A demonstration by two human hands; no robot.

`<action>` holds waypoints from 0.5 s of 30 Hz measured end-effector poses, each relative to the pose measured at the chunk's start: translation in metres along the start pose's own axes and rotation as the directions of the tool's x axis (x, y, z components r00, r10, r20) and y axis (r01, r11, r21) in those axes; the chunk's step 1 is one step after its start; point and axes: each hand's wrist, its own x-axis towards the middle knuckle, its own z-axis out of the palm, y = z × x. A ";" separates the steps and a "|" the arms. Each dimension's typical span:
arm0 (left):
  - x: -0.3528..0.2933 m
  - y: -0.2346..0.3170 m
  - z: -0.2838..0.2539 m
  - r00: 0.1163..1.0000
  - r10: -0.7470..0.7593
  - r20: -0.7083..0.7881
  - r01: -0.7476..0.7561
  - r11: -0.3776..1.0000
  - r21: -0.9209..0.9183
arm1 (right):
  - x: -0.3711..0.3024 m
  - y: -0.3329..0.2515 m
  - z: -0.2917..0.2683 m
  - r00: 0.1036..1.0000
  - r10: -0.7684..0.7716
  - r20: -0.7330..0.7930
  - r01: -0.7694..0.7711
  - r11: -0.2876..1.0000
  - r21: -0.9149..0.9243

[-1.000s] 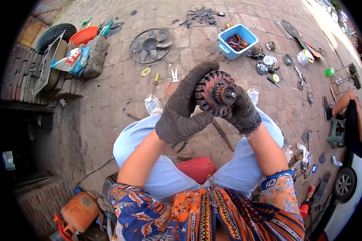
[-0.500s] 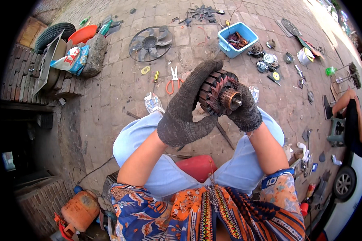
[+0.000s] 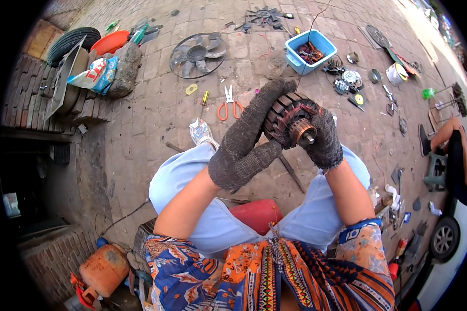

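Note:
Between my two hands, raised above the brick paving, is a motor armature [image 3: 284, 120] with dark slotted sides, reddish-brown windings, a copper commutator and a short shaft end tilted toward me. My left hand [image 3: 246, 147], in a dark knitted glove, wraps round its left side with fingers over the far edge and thumb below. The right hand [image 3: 324, 139], gloved alike, grips the right side beside the commutator. Beyond my left hand, on the ground, lie orange-handled pliers [image 3: 229, 106] with jaws pointing away and a yellow-handled screwdriver [image 3: 205, 98].
Farther off are a round fan [image 3: 196, 54], a blue basin [image 3: 296, 58] of copper scrap and loose motor parts [image 3: 347, 80]. An orange gas cylinder [image 3: 105, 270] stands at lower left. A seated person [image 3: 449, 137] is at the right. A metal rod [image 3: 291, 173] lies below the armature.
Both hands and the armature have shifted slightly right in the picture. The armature has turned a little, so its shaft end points more toward me.

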 end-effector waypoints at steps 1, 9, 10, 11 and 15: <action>0.001 0.000 0.000 1.000 0.012 0.003 -0.012 1.000 0.010 | 0.001 0.003 -0.004 1.000 0.022 -0.002 -0.022 1.000 -0.021; 0.001 0.000 0.000 1.000 0.023 0.001 -0.023 0.999 0.045 | 0.001 -0.004 -0.001 0.999 -0.005 0.045 0.001 0.995 0.100; 0.001 0.000 0.000 1.000 0.019 -0.006 -0.019 0.999 0.028 | 0.001 -0.003 -0.003 0.999 -0.016 0.049 0.012 0.997 0.074; 0.000 -0.002 0.001 1.000 0.015 -0.012 -0.015 1.000 0.012 | 0.001 -0.002 -0.004 0.998 -0.026 0.054 0.024 0.999 0.047; 0.001 -0.002 0.002 1.000 -0.003 -0.012 0.003 1.000 -0.022 | 0.002 -0.006 -0.004 0.999 -0.041 0.029 0.040 0.999 0.018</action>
